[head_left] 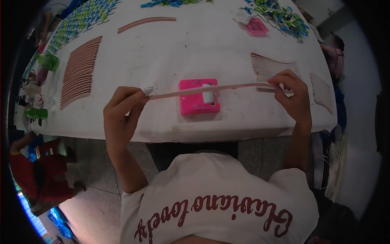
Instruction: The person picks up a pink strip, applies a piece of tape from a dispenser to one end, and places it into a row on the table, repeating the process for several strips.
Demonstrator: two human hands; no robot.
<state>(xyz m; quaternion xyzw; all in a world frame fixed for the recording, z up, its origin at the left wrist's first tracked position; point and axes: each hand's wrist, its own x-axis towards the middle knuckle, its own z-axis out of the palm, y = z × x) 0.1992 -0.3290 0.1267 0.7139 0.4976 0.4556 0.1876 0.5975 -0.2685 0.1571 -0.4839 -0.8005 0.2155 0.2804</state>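
Observation:
A long, thin pinkish strip (239, 86) is stretched between my two hands above the table. My left hand (121, 107) pinches one end, and something small and whitish (148, 90) shows by its fingertips. The other end is pinched between the thumb and fingers of my right hand (295, 97). Below the strip stands a bright pink plastic box (189, 106) with a white roller-like piece (208, 96) in it. Behind my right hand lies a stack of pale strips (268, 67), partly covered by the hand.
A row of pinkish strips (81, 71) lies at the left, and a few more (146, 23) lie farther back. Blue and green folded pieces (87, 18) line the back left; others (284, 22) are heaped by a pink tray (257, 27). A person in red (44, 171) is at the left.

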